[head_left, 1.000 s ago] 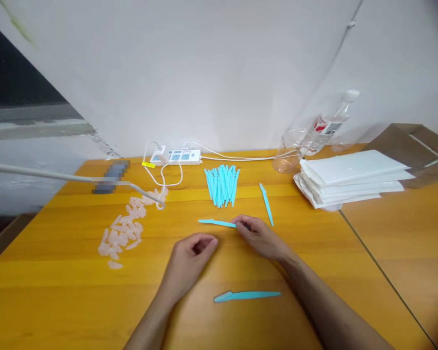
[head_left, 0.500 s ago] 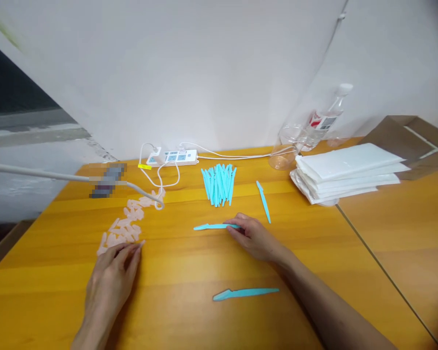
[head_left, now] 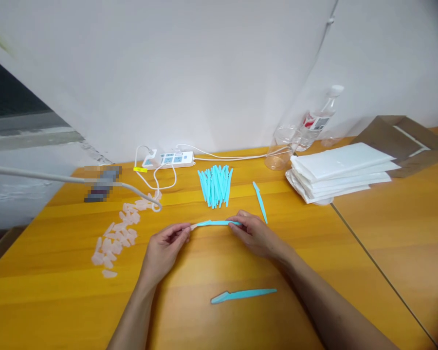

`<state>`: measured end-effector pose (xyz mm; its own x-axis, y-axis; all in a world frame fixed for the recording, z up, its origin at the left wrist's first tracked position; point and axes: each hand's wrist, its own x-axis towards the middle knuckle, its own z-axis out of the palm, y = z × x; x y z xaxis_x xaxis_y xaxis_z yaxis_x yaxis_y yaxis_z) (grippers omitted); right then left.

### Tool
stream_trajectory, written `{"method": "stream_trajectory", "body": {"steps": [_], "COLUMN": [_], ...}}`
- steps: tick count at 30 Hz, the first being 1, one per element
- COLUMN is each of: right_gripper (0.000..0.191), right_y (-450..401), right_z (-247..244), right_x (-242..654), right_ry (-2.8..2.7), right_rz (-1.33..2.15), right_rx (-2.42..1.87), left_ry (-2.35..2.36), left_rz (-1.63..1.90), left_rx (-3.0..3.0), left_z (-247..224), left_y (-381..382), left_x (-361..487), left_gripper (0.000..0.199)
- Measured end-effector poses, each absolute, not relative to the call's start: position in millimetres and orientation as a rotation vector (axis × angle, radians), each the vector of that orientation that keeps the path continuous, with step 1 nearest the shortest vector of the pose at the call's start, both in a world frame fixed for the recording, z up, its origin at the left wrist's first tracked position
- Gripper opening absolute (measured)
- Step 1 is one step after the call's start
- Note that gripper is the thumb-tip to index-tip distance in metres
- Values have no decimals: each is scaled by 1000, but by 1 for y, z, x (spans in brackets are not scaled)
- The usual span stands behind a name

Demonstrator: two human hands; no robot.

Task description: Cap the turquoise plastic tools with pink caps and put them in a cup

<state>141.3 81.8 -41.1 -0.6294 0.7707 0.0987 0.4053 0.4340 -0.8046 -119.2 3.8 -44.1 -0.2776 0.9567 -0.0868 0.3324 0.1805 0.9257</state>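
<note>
Right hand clamped on a blue stick; left hand pinched around what I take for a pale cap, at the stick's tip.

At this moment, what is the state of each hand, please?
Left hand: closed, pinching a pale piece at one end of a blue stick.
Right hand: closed, holding that blue stick near its other end.

Turq tool, pinkish pcs, yel tbl
</note>
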Motion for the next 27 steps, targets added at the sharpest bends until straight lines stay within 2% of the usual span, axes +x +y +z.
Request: {"method": "stream_trajectory", "body": {"steps": [13,17,20,24,27], "right_gripper": [27,31,36,38,43], "right_y": [76,78,87,107,118], "right_z": [-34,-32,-36,-43,-45], "right_x": [138,140,148,173,188], "right_ry": [-2347,-2327,-2097,-1655,-1549], "right_rz": [987,905,843,581,414], "right_rx": [-878,-919,-1218,-1756,-2029], "left_ry": [1606,1548,1527,1563,1598], "left_rz": [1131,1226,1272,1199,1160], "left_rx": [962,934,960,1125,1251], "left_z": [-44,-47,-52,-60,-63], "left_y": [3,6,6,3,2], "left_x": [-90,-86,-90,-94,-93], "left_gripper": [38,50,59,51,47]}}
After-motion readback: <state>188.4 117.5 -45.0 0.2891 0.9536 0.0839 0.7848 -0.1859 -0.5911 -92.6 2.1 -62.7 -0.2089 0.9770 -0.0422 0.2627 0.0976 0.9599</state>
